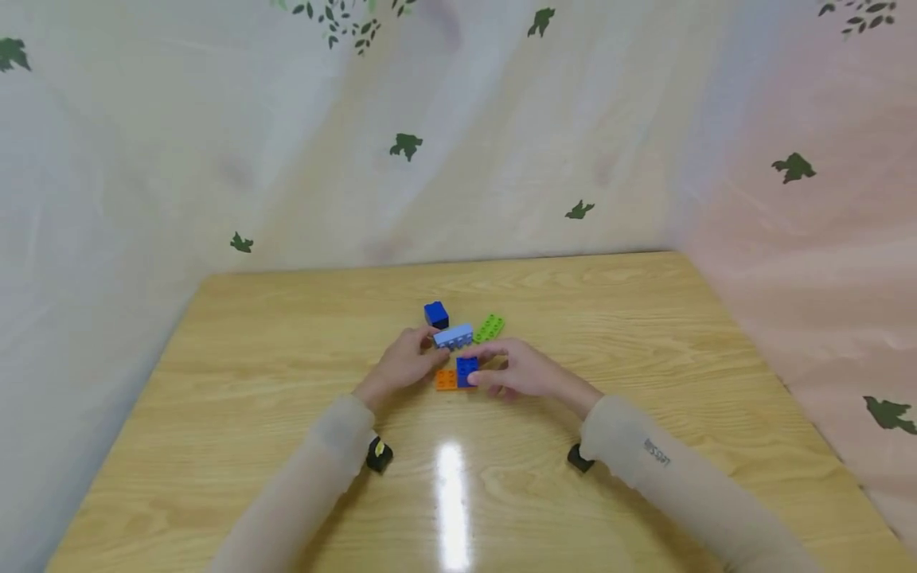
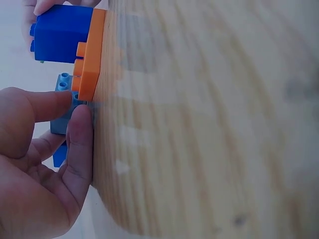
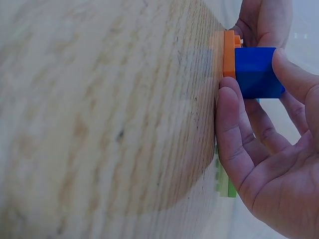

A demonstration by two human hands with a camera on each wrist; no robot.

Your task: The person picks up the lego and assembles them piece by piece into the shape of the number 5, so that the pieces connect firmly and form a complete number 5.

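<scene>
My left hand [image 1: 404, 362] pinches the left end of a light blue toy brick [image 1: 454, 337], which lies tipped so its studs face me. Just in front of it, a flat orange brick [image 1: 446, 380] rests on the table. A blue brick [image 1: 466, 368] stands on the orange one's right part, leaving studs bare at the left. Thumb and fingers of my right hand [image 1: 523, 370] grip this blue brick; in the right wrist view the thumb presses its top [image 3: 256, 72] and lower fingers touch the table beside the orange brick.
Behind the light blue brick sits another blue brick [image 1: 435, 313] with a dark lower part. A green studded brick [image 1: 490, 328] lies to its right, close beyond my right fingers. The wooden table [image 1: 286, 342] ends at a patterned cloth backdrop [image 1: 458, 199].
</scene>
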